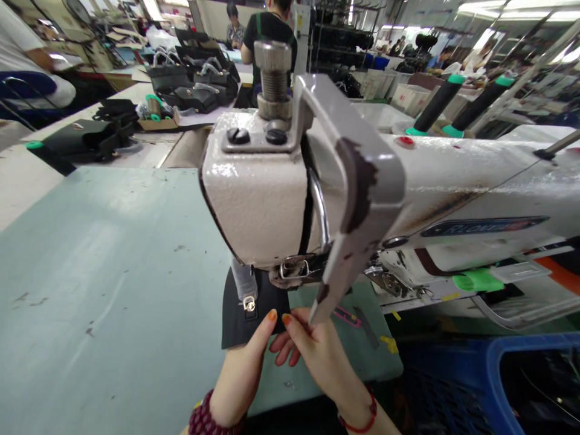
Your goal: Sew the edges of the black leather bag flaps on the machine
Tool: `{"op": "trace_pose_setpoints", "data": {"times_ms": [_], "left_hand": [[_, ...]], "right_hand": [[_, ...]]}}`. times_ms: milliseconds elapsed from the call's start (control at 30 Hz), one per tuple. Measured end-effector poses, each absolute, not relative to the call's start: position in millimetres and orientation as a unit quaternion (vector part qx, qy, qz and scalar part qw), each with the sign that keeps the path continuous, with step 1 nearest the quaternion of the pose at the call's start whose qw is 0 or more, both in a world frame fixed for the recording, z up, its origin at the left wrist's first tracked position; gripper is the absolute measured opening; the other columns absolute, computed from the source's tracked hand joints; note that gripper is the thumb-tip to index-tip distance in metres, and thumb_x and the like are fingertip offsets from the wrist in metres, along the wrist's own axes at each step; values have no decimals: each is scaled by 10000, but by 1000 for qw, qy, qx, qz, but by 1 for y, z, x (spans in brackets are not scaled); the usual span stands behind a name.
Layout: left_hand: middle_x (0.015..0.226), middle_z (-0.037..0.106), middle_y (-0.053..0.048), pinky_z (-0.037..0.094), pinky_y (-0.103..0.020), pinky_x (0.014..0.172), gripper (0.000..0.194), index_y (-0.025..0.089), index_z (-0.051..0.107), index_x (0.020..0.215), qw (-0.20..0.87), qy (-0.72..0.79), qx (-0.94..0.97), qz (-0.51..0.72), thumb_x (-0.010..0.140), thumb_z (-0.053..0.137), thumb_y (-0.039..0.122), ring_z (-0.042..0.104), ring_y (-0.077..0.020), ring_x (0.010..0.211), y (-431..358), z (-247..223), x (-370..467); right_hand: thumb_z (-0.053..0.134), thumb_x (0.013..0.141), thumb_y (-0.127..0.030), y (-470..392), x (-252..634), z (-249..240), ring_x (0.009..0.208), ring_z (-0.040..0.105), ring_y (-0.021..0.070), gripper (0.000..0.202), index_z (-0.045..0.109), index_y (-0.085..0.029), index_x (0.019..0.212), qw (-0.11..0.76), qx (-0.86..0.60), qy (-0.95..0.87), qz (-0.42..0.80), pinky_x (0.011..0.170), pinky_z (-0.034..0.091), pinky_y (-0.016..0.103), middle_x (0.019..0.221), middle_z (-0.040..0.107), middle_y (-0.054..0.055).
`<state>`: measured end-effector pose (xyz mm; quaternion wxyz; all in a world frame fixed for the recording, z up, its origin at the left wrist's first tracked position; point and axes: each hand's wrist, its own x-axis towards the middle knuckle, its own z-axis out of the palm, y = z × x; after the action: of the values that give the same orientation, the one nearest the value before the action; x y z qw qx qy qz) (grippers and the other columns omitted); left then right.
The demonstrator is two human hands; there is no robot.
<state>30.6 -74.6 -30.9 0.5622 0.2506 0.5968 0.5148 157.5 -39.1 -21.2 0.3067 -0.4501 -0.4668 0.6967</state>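
Note:
A black leather piece (267, 300) with a strap under clear film and a small metal clasp (249, 304) lies beneath the head of a white sewing machine (256, 193). My left hand (244, 368) grips the near edge of the piece, thumb on top and fingers hidden underneath. Just to its right, my right hand (317, 353) pinches the near right corner with the thumb on top, its other fingers curled below. The two thumb tips almost meet. The machine's needle area is hidden from view behind the head.
A pale green table surface (136, 290) spreads left. Right of my hands lie a pink cutter (348, 316) and a grey strip (366, 326). A blue crate (493, 374) stands at the lower right. Black bags (194, 81) and people are farther back.

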Motion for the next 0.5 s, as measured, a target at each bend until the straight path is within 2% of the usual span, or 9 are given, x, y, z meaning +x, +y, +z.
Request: {"op": "trace_pose_setpoints", "data": {"times_ms": [100,167,267,367,500], "left_hand": [[737,711,-64,511,-425,938,313,181,740,776,502,667,248,491,685,782,477,656,-314,988,-64,-19,25],[630,665,-41,534,-396,859,293,189,708,677,491,679,264,476,654,800,467,662,-290,881,-62,-11,20],[478,537,1,530,-338,672,395,211,586,507,500,690,287,437,647,778,527,592,-230,637,-63,-1,20],[458,480,17,467,-302,548,479,217,518,469,510,702,289,404,641,739,606,475,-177,526,-64,4,22],[542,551,-4,463,-293,563,446,190,613,557,521,702,288,392,633,748,608,486,-180,572,-64,0,20]], "right_hand": [[518,934,-547,-41,161,-23,523,668,121,441,607,-127,835,301,-445,-480,693,446,415,151,710,722,73],[509,942,-543,-42,163,-25,523,665,118,442,606,-128,824,296,-443,-487,692,451,418,152,701,718,69],[504,952,-530,-43,163,-25,517,656,111,434,599,-134,802,295,-449,-493,685,468,424,156,670,706,55],[516,945,-530,-44,163,-21,505,639,105,434,588,-141,767,299,-459,-498,672,494,438,169,636,688,40],[527,934,-537,-44,162,-20,485,615,100,438,561,-152,729,307,-462,-494,670,495,435,173,594,657,21]]}}
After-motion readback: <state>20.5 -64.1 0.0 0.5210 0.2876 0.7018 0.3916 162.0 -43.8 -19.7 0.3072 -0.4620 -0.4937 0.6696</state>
